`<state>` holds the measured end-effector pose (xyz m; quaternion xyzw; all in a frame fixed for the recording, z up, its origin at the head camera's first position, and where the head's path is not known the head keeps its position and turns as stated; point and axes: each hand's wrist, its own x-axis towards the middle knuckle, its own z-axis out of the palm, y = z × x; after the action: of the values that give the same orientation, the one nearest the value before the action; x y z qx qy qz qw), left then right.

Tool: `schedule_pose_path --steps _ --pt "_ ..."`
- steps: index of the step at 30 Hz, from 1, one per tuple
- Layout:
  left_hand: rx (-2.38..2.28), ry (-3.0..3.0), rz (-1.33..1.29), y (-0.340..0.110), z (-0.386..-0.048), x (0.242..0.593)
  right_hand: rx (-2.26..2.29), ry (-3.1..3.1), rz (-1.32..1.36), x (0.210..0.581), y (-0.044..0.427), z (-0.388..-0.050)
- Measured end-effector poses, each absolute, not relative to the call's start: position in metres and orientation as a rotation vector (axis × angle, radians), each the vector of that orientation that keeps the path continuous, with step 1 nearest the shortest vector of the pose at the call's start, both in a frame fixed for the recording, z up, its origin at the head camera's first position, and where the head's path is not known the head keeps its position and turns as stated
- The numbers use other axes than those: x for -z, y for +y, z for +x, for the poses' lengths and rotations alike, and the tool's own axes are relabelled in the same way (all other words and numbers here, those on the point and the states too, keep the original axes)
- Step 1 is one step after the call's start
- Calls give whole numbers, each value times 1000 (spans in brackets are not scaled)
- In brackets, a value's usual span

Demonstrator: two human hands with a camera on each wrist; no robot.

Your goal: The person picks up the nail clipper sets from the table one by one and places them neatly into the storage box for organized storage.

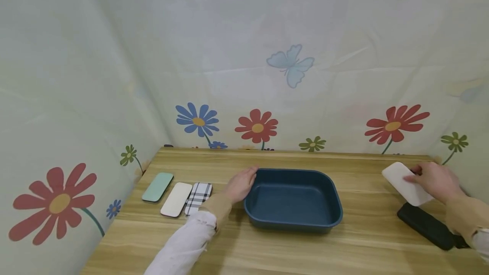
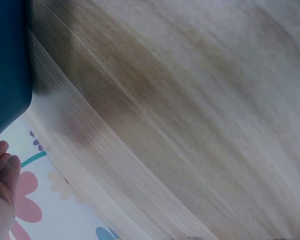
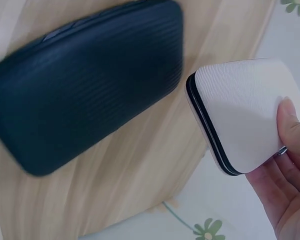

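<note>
My right hand (image 1: 435, 180) pinches a white zippered case (image 1: 406, 183) at the table's right side, thumb on top and fingers beneath. In the right wrist view, the thumb lies on the ribbed white face and a black zip runs round the edge. Just below the held case, a black zippered case (image 1: 425, 225) with a ribbed surface lies on the table. My left hand (image 1: 241, 183) rests at the back left corner of a dark blue rectangular basin (image 1: 294, 200), fingers fairly straight. Only its fingers show at the edge of the left wrist view. Inside the basin I see only its bare bottom.
On the left of the wooden table (image 1: 214, 245) lie three flat cases side by side: a mint green one (image 1: 158, 187), a cream one (image 1: 176, 199) and a black-and-white plaid one (image 1: 198, 196). A flower-printed curtain (image 1: 229, 54) stands behind and beside the table.
</note>
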<state>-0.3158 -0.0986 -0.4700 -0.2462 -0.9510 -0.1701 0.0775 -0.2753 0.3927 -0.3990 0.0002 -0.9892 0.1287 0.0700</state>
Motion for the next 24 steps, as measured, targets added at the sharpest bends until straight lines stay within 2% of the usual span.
schedule_pose_path --steps 6,24 --pt "518 -2856 -732 -98 -316 469 -435 -2957 85 392 384 -275" --pt "485 -2855 -739 -98 -314 467 -583 -2992 -4 387 365 -275"
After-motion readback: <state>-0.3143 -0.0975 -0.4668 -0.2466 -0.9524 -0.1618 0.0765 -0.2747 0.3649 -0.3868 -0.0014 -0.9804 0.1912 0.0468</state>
